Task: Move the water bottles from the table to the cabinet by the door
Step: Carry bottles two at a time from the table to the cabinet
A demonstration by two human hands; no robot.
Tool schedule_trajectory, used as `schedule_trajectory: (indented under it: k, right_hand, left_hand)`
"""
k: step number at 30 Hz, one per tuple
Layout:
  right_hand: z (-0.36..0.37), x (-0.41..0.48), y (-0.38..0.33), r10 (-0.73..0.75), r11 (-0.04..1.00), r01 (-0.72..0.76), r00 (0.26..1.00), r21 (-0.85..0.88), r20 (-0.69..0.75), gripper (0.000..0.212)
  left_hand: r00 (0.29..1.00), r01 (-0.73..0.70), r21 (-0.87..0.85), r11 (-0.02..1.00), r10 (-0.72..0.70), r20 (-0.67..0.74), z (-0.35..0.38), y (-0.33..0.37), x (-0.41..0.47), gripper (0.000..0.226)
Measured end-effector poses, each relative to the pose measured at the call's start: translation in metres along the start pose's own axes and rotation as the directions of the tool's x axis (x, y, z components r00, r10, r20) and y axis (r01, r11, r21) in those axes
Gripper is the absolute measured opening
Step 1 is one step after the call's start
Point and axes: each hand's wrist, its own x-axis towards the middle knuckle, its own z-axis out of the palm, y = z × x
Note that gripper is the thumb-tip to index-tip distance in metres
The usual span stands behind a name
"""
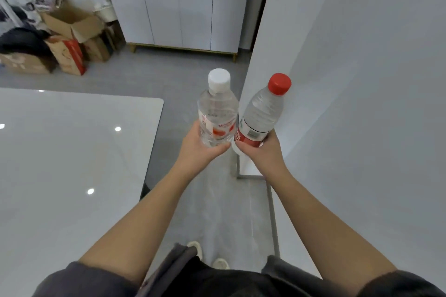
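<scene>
Dark sleeves (79,277) nearest; left hand (199,152) grips white-capped bottle (217,108), right hand (263,152) red-capped bottle (263,111), beside glossy table (60,152); cabinet (178,7) ahead.

Two hands (231,149) – each gripping a water bottle (217,113), white table (72,152) left

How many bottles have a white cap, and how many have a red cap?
White-cap bottle: 1, held in the left hand
Red-cap bottle: 1, held in the right hand
Total: 2
</scene>
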Motion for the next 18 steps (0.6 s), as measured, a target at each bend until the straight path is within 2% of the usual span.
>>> schedule_trajectory:
  k: [9,18]
  right_hand:
    - [-0.009,0.045,-0.093,-0.180,0.980,0.191,0.972,0.059,-0.150,0.059]
    - [-0.014,0.072,-0.173,-0.320,0.944,0.331,0.923,0.018,-0.213,0.053]
  left_hand:
    - [0.976,-0.216,-0.034,0.976,0.215,-0.035,-0.010,0.087,0.069,0.055]
    - [0.953,-0.296,-0.089,0.951,0.288,-0.095,-0.030,0.159,0.110,0.057]
